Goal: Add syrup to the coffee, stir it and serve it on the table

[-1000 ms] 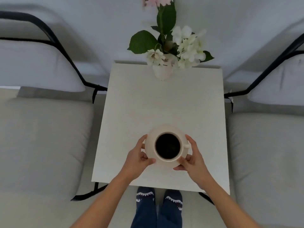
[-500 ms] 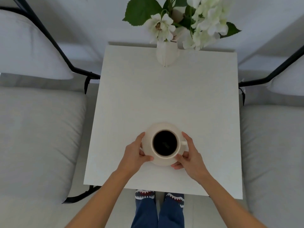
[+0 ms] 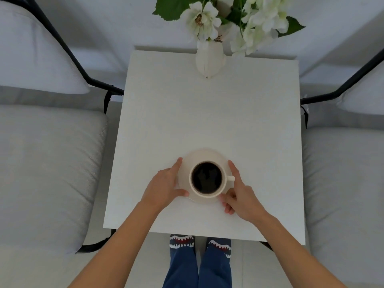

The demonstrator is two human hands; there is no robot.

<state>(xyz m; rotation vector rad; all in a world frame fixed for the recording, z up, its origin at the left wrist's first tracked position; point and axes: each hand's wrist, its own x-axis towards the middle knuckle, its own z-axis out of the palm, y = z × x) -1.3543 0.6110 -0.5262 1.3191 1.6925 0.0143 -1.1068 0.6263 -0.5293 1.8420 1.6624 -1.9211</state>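
Right, your cup of coffee sits on its saucer on the white table, near the front edge w/ the handle to the right. Your left hand and right hand flank the saucer, fingers mostly straight and touching its rim, thumbs at the near edge. A vase of flowers stands at the far edge.

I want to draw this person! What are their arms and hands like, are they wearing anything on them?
Both arms are bare, no sleeves showing. The left hand and right hand wear no gloves, and no rings or watch can be seen.
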